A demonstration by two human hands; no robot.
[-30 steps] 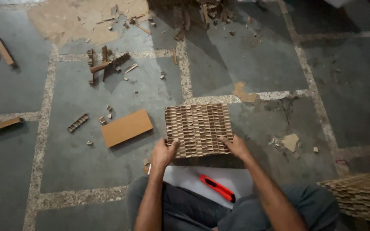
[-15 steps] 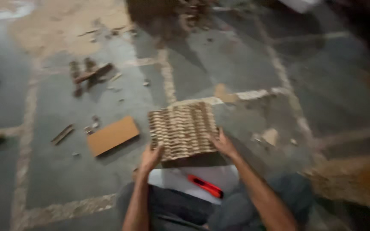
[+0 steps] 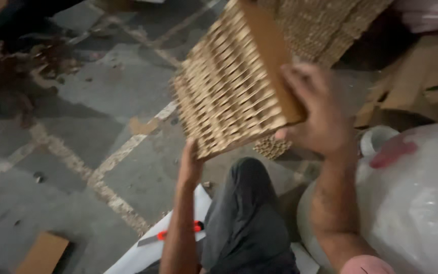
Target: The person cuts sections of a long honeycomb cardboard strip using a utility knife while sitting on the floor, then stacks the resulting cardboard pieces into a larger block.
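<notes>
A brown cardboard honeycomb block [image 3: 229,86] is lifted off the floor and tilted, held between both hands. My left hand [image 3: 191,165] grips its lower near corner from below. My right hand [image 3: 313,111] clasps its right flat cardboard side. Under the block, my knee in dark trousers [image 3: 247,213] points forward. A smaller honeycomb piece [image 3: 272,147] lies on the floor just behind the block.
An orange utility knife [image 3: 171,234] lies on a white sheet [image 3: 138,256] by my left arm. A flat cardboard piece [image 3: 41,252] sits at the lower left. More honeycomb cardboard [image 3: 325,25] is stacked at the top right. A large clear plastic bag [image 3: 416,203] fills the right.
The block has been lifted from the floor and swung up to the right, tilting. My head has turned right, bringing the stack and plastic bag into view.
</notes>
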